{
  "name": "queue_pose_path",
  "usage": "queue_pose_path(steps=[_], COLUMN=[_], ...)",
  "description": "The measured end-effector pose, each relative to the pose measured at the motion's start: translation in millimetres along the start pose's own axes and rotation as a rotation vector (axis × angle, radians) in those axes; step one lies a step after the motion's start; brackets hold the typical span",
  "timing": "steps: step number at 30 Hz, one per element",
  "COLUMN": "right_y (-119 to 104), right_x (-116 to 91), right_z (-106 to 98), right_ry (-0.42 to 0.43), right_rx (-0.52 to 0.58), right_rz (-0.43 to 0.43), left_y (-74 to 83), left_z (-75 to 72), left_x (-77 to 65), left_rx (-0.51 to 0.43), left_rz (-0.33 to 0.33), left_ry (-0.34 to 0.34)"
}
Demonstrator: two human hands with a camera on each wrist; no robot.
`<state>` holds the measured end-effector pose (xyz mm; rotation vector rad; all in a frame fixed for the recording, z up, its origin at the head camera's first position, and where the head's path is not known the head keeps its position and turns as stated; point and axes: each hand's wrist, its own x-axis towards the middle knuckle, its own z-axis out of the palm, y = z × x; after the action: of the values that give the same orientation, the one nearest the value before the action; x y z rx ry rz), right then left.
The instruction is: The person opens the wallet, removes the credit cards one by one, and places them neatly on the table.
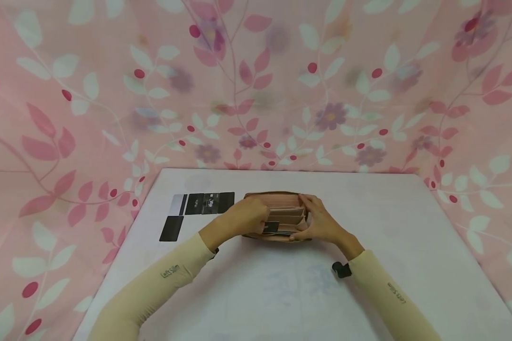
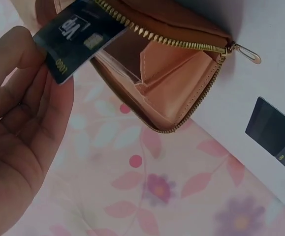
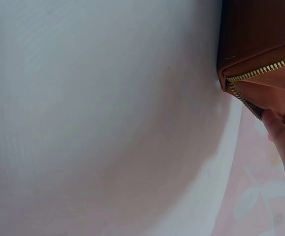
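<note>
On the white surface (image 1: pixel 260 293), the left hand (image 1: pixel 244 217) pinches a black rectangular plastic card (image 2: pixel 80 42) between its fingers, inside the open brown leather zip wallet (image 1: pixel 281 198); the right hand (image 1: pixel 323 223) grips the wallet's right end. Dark rectangular cards (image 1: pixel 194 204) lie left.

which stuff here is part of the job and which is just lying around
Part of the job:
- brown zip wallet, open, held by the right hand
- dark card pinched in the left hand
- probably the row of cards and single black card, on the table

Just surroundings:
- the table itself
- floral cloth behind
</note>
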<state>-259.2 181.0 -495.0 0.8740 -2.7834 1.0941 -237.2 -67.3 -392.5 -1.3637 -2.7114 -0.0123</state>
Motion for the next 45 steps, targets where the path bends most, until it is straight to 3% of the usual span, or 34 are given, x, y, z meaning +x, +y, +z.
queue_pose_path(steps=[5, 9, 12, 17, 27, 35, 38, 45], right_y=[0, 0, -1, -1, 0, 1, 1, -2], right_x=[-1, -2, -3, -3, -3, -5, -5, -4], right_z=[2, 3, 3, 4, 2, 0, 0, 0], right_ry=[-0.005, 0.004, 0.011, 0.011, -0.004, -0.007, -0.009, 0.007], right_rx=[0.004, -0.001, 0.003, 0.004, -0.005, 0.013, 0.012, 0.025], right_rz=[-0.002, -0.006, -0.010, -0.012, -0.014, 0.026, 0.025, 0.002], left_y=[-10.6, -22.7, -31.6, -44.3, -61.3, -77.0, -84.4, -98.7], left_z=[0.6, 0.8, 1.2, 6.4, 27.6, 36.4, 41.2, 51.2], left_x=[-6.6, -15.0, -24.4, -46.2, -97.0, -118.4, -126.3, -143.6], left_rx=[-0.187, -0.334, -0.419, -0.554, -0.560, -0.622, -0.676, -0.725], left_rz=[-0.077, -0.173, -0.254, -0.354, -0.586, -0.715, -0.792, -0.890], left_ry=[-0.042, -0.036, 0.007, 0.136, 0.249, 0.162, 0.132, 0.095])
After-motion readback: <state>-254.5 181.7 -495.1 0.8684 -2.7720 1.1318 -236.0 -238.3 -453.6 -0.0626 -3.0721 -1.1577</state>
